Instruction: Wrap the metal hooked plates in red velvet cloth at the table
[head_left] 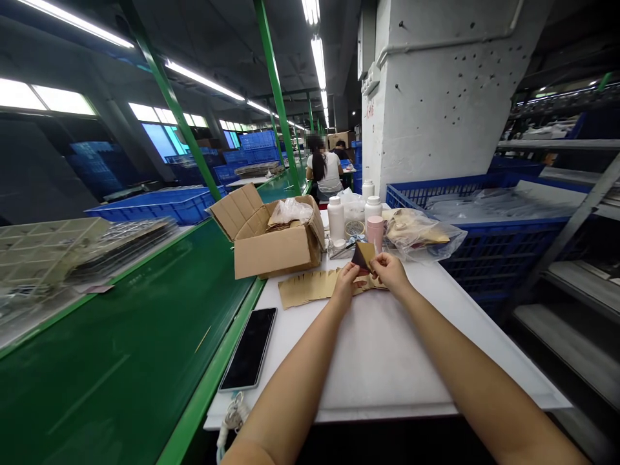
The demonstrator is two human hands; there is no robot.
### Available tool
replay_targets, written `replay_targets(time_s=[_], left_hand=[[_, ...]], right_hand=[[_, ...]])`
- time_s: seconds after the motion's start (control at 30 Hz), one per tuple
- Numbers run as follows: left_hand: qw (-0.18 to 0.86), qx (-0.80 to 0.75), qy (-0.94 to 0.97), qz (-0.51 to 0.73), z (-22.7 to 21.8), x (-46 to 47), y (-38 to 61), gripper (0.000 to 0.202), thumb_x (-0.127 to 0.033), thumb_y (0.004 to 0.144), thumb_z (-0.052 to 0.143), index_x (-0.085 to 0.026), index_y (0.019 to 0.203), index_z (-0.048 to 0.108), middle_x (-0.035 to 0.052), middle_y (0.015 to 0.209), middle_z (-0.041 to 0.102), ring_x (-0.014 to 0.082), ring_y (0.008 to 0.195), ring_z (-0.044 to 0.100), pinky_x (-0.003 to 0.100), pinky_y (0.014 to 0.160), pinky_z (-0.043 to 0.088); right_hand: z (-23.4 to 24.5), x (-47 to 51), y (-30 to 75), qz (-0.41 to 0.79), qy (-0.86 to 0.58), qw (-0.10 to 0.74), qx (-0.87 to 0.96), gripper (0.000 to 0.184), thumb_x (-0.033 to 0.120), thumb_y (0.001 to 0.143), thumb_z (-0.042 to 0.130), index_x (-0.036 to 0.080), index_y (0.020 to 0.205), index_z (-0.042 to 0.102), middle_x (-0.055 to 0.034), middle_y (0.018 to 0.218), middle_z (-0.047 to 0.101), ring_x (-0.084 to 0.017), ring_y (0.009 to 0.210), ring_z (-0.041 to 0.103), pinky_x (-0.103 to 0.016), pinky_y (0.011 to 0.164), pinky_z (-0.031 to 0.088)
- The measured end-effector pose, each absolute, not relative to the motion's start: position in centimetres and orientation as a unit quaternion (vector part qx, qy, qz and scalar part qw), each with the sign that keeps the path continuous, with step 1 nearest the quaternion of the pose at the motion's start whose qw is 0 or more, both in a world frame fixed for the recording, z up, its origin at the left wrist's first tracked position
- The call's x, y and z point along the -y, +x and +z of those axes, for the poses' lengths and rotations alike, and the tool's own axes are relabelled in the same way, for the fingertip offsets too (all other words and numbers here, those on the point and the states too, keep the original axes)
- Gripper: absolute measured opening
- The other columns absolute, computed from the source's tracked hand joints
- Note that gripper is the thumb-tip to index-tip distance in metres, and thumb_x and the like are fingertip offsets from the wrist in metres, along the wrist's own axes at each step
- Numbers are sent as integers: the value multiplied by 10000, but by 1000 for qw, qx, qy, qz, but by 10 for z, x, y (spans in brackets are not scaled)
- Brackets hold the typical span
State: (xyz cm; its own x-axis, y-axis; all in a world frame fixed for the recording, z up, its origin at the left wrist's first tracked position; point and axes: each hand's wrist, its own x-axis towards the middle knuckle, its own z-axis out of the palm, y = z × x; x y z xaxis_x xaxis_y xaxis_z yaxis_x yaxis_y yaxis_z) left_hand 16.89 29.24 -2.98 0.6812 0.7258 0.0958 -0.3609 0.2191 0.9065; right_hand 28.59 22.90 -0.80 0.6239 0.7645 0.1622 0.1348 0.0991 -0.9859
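Between my two hands is a small folded sheet (367, 251), dark on one side and tan-gold on the other. My left hand (345, 284) pinches its dark left part. The fingers of my right hand (389, 271) are closed on its tan right edge. Under and behind my hands, a row of overlapping tan paper pieces (307, 288) lies on the white tabletop (372, 349). A black-screened phone (249, 350) rests at the table's left edge, with a corded keychain (235, 413) by its lower end.
An open cardboard box (274, 252) stands at the back left. White bottles (335, 218), a pink bottle (374, 232) and a plastic bag (421, 232) line the back. A green conveyor (121, 342) runs along the left; a blue crate (504, 239) stands right. A person (327, 171) sits ahead.
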Motion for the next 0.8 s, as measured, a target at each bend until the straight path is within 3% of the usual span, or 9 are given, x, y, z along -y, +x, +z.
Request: replay_targets(time_s=[0.33,0.53,0.8], left_hand=[[747,-162,544,345,-23,-288,165,457,-448,656,696,-166,1010,630,97,974,640,208,913,613,247,670,477],[681,-227,562,410,-25,-286,169,367,-391,631,759,-157,868,605,35,804,626,137,744,588,206,613,450],[646,-256,569,440,-24,-290,171,279,-373,630,727,-145,699,582,2,651,580,114,633,554,193,553,408]], right_hand=[[-8,-228,286,219,-614,668,358,303,469,686,635,206,708,486,40,464,528,-116,375,490,-213,350,355],[-9,-228,279,233,-601,665,377,305,423,635,685,205,724,491,35,509,553,-115,401,513,-207,363,372],[-9,-231,277,248,-586,675,372,274,379,600,694,205,692,504,20,560,579,-120,438,536,-223,407,410]])
